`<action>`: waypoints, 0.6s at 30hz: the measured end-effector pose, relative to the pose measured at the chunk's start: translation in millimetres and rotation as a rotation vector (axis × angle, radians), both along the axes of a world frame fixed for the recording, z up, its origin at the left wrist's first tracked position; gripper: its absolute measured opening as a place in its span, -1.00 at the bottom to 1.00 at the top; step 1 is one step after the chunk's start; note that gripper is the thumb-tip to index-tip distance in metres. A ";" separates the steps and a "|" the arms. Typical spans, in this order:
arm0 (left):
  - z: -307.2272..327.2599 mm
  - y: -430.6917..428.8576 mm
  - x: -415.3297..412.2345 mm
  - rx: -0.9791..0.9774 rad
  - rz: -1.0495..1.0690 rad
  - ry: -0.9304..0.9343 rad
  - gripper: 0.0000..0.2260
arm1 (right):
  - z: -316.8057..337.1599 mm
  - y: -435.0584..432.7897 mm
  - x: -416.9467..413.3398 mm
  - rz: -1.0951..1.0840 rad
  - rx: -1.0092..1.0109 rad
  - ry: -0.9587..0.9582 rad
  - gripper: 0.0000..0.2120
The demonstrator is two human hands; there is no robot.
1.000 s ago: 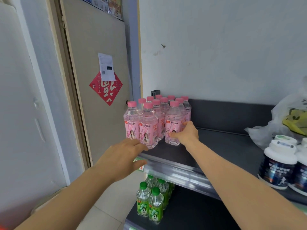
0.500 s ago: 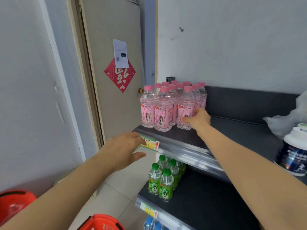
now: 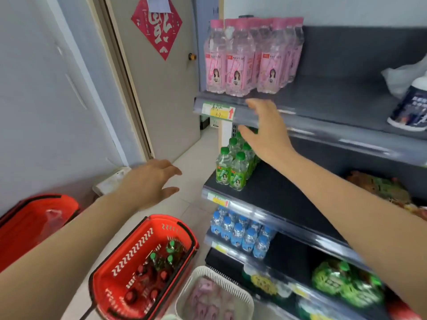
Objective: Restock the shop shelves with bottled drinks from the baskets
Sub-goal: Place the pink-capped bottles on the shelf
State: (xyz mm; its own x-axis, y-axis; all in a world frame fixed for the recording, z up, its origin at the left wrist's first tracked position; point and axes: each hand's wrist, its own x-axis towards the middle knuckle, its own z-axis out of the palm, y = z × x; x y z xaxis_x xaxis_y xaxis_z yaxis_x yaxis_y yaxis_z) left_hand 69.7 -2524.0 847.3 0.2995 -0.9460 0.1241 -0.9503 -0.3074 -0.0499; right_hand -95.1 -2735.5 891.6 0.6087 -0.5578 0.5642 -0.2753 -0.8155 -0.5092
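Pink-capped, pink-labelled clear bottles (image 3: 249, 56)

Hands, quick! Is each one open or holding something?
Left hand: open, fingers spread, holding nothing.
Right hand: open, fingers straight, holding nothing.

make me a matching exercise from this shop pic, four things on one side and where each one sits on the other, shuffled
Things:
1. pink-capped bottles
2. green-capped bottles
3. blue-capped bottles
4. red basket

Places:
A. floor
B. top shelf
C. third shelf down
D. second shelf down

Pairs: 1-B, 2-D, 3-C, 4-A
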 end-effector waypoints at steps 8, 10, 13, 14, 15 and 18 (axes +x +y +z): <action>-98.2 120.7 -3.9 0.079 0.051 0.126 -0.51 | -125.0 104.2 -52.9 0.034 0.086 0.375 -0.54; -118.3 139.6 -6.3 0.091 0.046 0.130 -0.48 | -147.8 125.3 -61.5 0.016 0.132 0.409 -0.54; -149.5 159.6 -10.2 0.065 0.010 0.149 -0.42 | -177.8 150.1 -69.1 -0.023 0.195 0.457 -0.51; -160.0 164.6 -12.7 0.049 0.005 0.162 -0.40 | -187.3 156.5 -70.2 -0.036 0.218 0.471 -0.50; -170.3 168.4 -15.3 0.041 0.001 0.184 -0.38 | -196.4 162.4 -70.6 -0.046 0.240 0.486 -0.50; -203.3 174.7 -21.6 0.018 0.010 0.291 -0.35 | -227.6 175.2 -69.7 -0.061 0.284 0.528 -0.49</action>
